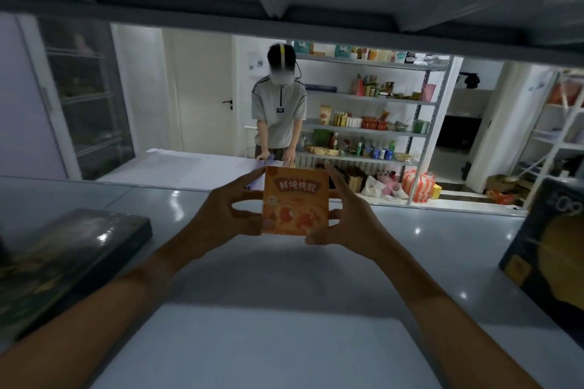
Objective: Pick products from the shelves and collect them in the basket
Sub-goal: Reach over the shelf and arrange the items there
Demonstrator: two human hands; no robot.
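We hold the orange box (295,200) upright above the grey shelf (284,278), left hand (221,215) and right hand (344,218) both grasping its sides.

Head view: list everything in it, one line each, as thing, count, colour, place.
orange box: one, orange with red print, upright over the shelf, held between both hands
shelf: one, glossy grey, under the hands
dark flat box: one, dark green-black, lying flat on the shelf at left
dark upright box: one, navy with a yellow picture, at the right edge
far racks: metal, grey, stocked with mixed packets, bottles and cans
bags: several, red-orange and white, on the floor by the racks
other person: one, grey shirt, behind a white table
left hand: fingers on the box's left edge
right hand: fingers on its right edge
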